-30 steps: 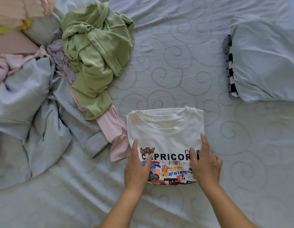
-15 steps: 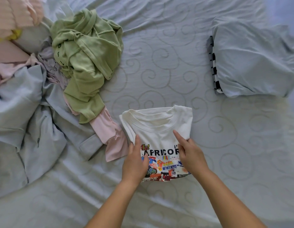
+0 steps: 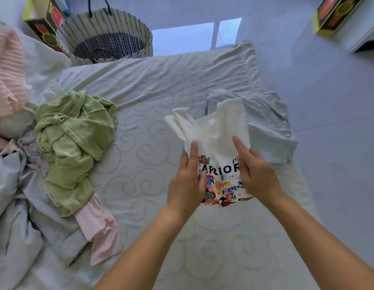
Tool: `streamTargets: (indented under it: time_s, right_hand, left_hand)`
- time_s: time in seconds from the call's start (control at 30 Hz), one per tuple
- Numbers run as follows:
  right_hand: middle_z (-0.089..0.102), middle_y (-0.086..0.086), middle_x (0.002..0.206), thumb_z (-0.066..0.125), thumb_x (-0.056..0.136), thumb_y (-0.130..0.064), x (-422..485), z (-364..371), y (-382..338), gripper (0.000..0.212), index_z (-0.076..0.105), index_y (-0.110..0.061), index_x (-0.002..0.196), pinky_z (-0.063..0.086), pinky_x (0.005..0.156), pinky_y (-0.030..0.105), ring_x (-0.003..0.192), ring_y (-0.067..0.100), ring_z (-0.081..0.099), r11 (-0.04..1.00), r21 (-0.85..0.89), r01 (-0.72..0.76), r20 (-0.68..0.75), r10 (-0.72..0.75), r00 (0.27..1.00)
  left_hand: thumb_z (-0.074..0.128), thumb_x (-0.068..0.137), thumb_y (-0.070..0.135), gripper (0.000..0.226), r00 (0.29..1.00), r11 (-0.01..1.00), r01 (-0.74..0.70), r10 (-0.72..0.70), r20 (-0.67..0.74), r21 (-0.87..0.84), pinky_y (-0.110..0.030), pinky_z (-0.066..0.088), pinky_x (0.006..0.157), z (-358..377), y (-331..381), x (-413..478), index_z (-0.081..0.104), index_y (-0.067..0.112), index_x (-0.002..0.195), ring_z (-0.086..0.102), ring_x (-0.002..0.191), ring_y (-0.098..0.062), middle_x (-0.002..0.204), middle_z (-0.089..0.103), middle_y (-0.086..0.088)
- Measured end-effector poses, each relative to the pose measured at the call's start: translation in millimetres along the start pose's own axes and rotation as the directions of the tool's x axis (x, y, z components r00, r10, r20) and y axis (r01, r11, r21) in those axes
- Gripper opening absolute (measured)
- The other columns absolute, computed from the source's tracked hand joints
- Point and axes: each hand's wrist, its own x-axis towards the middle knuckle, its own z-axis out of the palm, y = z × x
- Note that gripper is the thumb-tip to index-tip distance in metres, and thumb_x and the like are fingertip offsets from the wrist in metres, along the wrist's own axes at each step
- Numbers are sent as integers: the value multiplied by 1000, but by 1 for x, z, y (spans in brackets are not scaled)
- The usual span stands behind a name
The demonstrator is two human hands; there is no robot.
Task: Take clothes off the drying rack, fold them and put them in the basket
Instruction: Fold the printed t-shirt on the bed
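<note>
1. Left hand [image 3: 186,185] grips the left edge of the folded white tee [image 3: 221,130], thumb on top. Right hand [image 3: 259,176] pinches the right edge the same way. I hold both sides so the folds don't spring open.
2. The tee is off the bed [image 3: 140,143], print side up. Its far end splays into loose flaps because soft cotton sags where nothing supports it.
3. On the left of the bed, a green top [image 3: 75,130] lies crumpled over a pink piece [image 3: 98,233] and grey-blue laundry [image 3: 14,206]. That's the unfolded queue, off my folding patch.
4. Just beyond the tee, a folded pale blue garment [image 3: 269,126] sits near the bed's right edge. Probably done stock.
5. The basket [image 3: 110,21] is on the floor [image 3: 307,70] past the bed's far-left corner, with no clothes visible inside. My read: the fold is done and the carry over there is next. Risk: the folds slip during the reach.
</note>
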Motion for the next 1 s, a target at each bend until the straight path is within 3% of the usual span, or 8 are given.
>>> streamTargets:
  time_s: [0.23, 0.37, 0.47, 0.6, 0.7, 0.8, 0.9, 1.0]
  right_hand:
    - [54, 18, 129, 44, 98, -8, 91, -57, 99, 55, 32, -28, 148, 47, 76, 40, 89, 37, 58, 978, -99, -183, -40, 180, 983]
    - [26, -2, 157, 38, 99, -19, 103, -49, 158, 57, 23, -45, 148, 50, 81, 41, 108, 33, 58, 923, -154, -354, 75, 368, 927]
    - [4, -7, 162, 37, 98, -17, 99, -35, 188, 64, 12, -48, 148, 44, 97, 50, 135, 29, 40, 847, -255, -466, 232, 521, 821]
    - [12, 0, 161, 42, 93, -3, 97, -26, 192, 60, 38, -33, 145, 41, 99, 53, 131, 29, 45, 890, -240, -387, 189, 434, 881]
    - [21, 4, 159, 43, 95, -6, 98, -23, 190, 55, 42, -29, 144, 35, 102, 50, 130, 30, 46, 918, -271, -288, 159, 338, 928]
    - [15, 5, 160, 40, 99, -32, 98, -21, 194, 50, 29, -35, 148, 20, 110, 53, 131, 34, 41, 817, -477, -325, 217, 468, 856]
    - [6, 10, 160, 29, 94, -63, 96, -19, 190, 61, 21, -40, 149, 0, 113, 60, 142, 36, 18, 776, -537, -331, 150, 474, 868]
    - [-6, 3, 162, 14, 81, -81, 93, -4, 182, 75, 1, -49, 148, -7, 113, 59, 147, 32, -4, 785, -580, -217, 313, 461, 830]
  left_hand:
    - [51, 95, 16, 78, 1000, 995, 8, -8, -2, -97, -34, 43, 93, 58, 65, 122, 0, 23, 153, 28, 127, -11, 160, 13, -5]
    - [55, 95, 17, 81, 984, 982, 113, -90, 155, -149, -19, 31, 96, 99, 42, 144, 0, 30, 153, 19, 143, -14, 161, 0, -4]
    - [53, 96, 15, 65, 959, 983, 181, -172, 227, -20, -23, 25, 109, 117, 21, 141, 21, 25, 152, 14, 146, -20, 161, -1, -5]
    - [48, 95, 2, 38, 995, 990, 89, -83, 55, -106, -12, 24, 102, 121, 19, 125, 54, 7, 132, 30, 137, -16, 151, 26, -10]
    - [48, 92, -3, 36, 997, 984, 67, -71, -18, -168, -5, 30, 100, 124, 15, 109, 59, 7, 125, 36, 125, -6, 141, 34, -9]
    - [48, 92, 5, 37, 979, 976, 205, -204, 23, -71, -30, 47, 98, 132, 8, 97, 54, 14, 128, 46, 122, -22, 142, 32, -5]
    - [49, 95, 27, 49, 981, 980, 185, -180, -66, 73, -43, 26, 112, 132, 14, 107, 37, 25, 143, 22, 139, -29, 155, 15, -5]
    - [36, 93, 62, 70, 953, 957, 119, -185, 239, 264, -51, 6, 117, 140, 16, 134, 3, 40, 151, -12, 146, -31, 160, -14, 5]
